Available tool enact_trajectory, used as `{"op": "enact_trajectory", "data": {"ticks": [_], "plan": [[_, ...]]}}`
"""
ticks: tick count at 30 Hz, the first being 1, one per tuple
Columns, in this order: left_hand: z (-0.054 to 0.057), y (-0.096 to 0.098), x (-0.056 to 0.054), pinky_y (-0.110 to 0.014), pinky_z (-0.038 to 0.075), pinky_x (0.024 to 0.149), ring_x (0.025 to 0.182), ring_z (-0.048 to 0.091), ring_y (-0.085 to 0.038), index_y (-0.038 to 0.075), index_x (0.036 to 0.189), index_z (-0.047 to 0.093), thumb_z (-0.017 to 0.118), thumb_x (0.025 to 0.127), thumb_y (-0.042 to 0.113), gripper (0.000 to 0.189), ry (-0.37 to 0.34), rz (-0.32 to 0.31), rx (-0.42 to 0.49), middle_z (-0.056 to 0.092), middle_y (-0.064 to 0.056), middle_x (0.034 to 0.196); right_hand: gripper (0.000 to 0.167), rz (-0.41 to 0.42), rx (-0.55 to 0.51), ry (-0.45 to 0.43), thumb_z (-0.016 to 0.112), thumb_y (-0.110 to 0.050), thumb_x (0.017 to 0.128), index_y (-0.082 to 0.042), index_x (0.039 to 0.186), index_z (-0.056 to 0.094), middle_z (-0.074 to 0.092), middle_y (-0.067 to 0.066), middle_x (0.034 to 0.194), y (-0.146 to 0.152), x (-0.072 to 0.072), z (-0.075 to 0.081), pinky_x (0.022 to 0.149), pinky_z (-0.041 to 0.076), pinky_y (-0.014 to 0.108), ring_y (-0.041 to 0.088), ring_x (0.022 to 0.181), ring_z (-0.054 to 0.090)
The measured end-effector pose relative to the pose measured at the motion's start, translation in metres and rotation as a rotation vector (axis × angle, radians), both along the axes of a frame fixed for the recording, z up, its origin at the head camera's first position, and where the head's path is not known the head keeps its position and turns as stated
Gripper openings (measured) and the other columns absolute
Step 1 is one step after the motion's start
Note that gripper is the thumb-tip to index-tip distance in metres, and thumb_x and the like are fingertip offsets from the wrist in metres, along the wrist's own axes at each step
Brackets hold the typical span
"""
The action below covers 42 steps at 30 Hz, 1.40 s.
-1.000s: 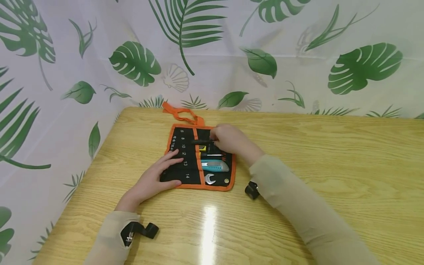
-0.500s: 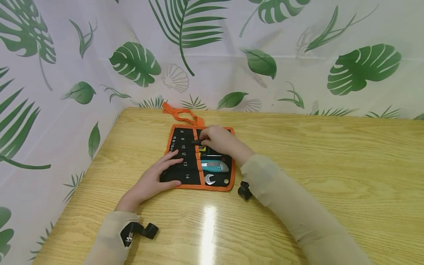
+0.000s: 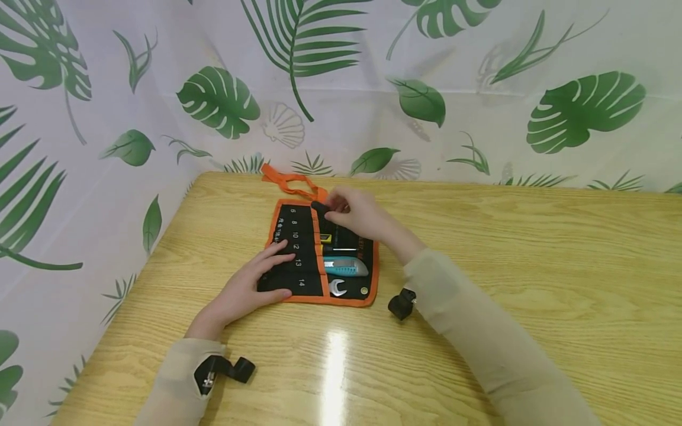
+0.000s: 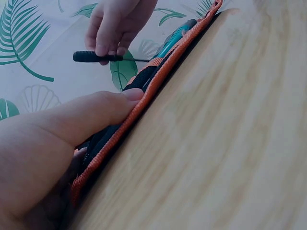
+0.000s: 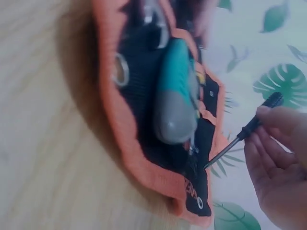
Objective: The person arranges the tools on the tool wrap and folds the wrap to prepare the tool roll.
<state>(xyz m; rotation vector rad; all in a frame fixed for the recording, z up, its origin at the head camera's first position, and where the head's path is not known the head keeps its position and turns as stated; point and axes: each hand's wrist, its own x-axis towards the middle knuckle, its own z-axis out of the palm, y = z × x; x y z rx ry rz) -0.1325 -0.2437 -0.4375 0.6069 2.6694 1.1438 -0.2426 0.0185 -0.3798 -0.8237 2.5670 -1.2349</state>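
A black tool roll [image 3: 285,266] with orange trim lies unrolled on the table. My left hand [image 3: 246,288] rests on its numbered left part, fingers spread, and the thumb [image 4: 112,105] presses near the trim in the left wrist view. Above the roll's far edge, my right hand [image 3: 358,214] pinches a screwdriver [image 5: 261,114] by its black handle. In the right wrist view its metal shaft slants down toward the roll's corner; whether the tip touches the fabric I cannot tell. The roll's pockets hold a teal utility knife [image 3: 345,267] and an open-ended wrench [image 3: 337,288].
A yellow item [image 3: 325,239] and a thin metal shaft [image 3: 345,249] also show in the pockets. An orange strap [image 3: 288,180] trails from the roll's far edge. The wooden table [image 3: 506,284] meets a leaf-patterned cloth [image 3: 341,118] behind.
My right hand slid left along the screwdriver, then raised it away from the roll's middle toward the far edge, tilting it. The left hand and the roll have stayed put.
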Motion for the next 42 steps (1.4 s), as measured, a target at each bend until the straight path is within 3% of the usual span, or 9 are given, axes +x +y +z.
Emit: {"op": "enact_trajectory", "data": {"ticks": [3, 7, 14, 20, 29, 34, 42], "plan": [[-0.001, -0.001, 0.0, -0.054, 0.021, 0.11, 0.144, 0.013, -0.019, 0.03, 0.141, 0.047, 0.073, 0.084, 0.04, 0.064, -0.003, 0.004, -0.003, 0.02, 0.012, 0.156, 0.024, -0.02, -0.096, -0.031, 0.065, -0.011, 0.091, -0.006, 0.113, 0.058, 0.061, 0.007, 0.098, 0.006, 0.001, 0.001, 0.08, 0.048, 0.034, 0.021, 0.091, 0.058], [-0.001, -0.001, 0.0, -0.054, 0.021, 0.11, 0.144, 0.013, -0.019, 0.029, 0.141, 0.047, 0.073, 0.084, 0.039, 0.064, -0.005, 0.009, -0.003, 0.019, 0.012, 0.156, 0.036, -0.04, -0.137, -0.075, 0.064, -0.011, 0.091, -0.008, 0.127, 0.055, 0.06, 0.009, 0.104, 0.011, 0.002, 0.001, 0.085, 0.048, 0.037, 0.023, 0.097, 0.057], [-0.001, -0.001, -0.001, -0.053, 0.022, 0.11, 0.144, 0.013, -0.019, 0.028, 0.142, 0.047, 0.074, 0.083, 0.038, 0.065, 0.005, 0.001, -0.003, 0.02, 0.01, 0.157, 0.022, -0.086, -0.184, -0.137, 0.062, -0.003, 0.089, -0.005, 0.109, 0.056, 0.058, 0.011, 0.109, 0.018, 0.0, -0.004, 0.08, 0.05, 0.036, 0.025, 0.095, 0.057], [0.001, 0.0, -0.001, -0.054, 0.022, 0.11, 0.144, 0.014, -0.02, 0.027, 0.142, 0.047, 0.074, 0.084, 0.038, 0.064, 0.006, 0.002, -0.005, 0.02, 0.009, 0.157, 0.019, -0.114, -0.185, -0.171, 0.063, -0.003, 0.088, -0.004, 0.105, 0.056, 0.058, 0.012, 0.107, 0.026, -0.003, -0.013, 0.077, 0.05, 0.036, 0.026, 0.093, 0.058], [0.001, 0.0, -0.001, -0.055, 0.022, 0.11, 0.144, 0.014, -0.02, 0.028, 0.142, 0.047, 0.073, 0.084, 0.038, 0.065, 0.008, 0.005, -0.013, 0.02, 0.009, 0.157, 0.016, -0.112, -0.017, -0.063, 0.071, -0.011, 0.086, -0.006, 0.098, 0.061, 0.062, 0.008, 0.096, 0.04, -0.007, -0.017, 0.074, 0.044, 0.034, 0.023, 0.082, 0.052], [0.001, 0.0, 0.0, -0.055, 0.022, 0.11, 0.144, 0.014, -0.02, 0.028, 0.142, 0.047, 0.074, 0.084, 0.037, 0.065, 0.01, 0.005, -0.017, 0.02, 0.009, 0.157, 0.013, -0.097, 0.113, 0.01, 0.073, -0.014, 0.085, -0.005, 0.091, 0.067, 0.067, 0.007, 0.09, 0.042, -0.007, -0.017, 0.074, 0.047, 0.035, 0.021, 0.08, 0.057], [0.002, 0.0, 0.0, -0.054, 0.022, 0.11, 0.144, 0.013, -0.02, 0.028, 0.142, 0.047, 0.073, 0.084, 0.037, 0.065, 0.004, 0.005, -0.015, 0.019, 0.009, 0.157, 0.017, -0.084, 0.266, 0.052, 0.072, -0.02, 0.087, -0.005, 0.096, 0.071, 0.069, 0.007, 0.094, 0.032, -0.005, -0.016, 0.079, 0.048, 0.036, 0.02, 0.083, 0.059]]}}
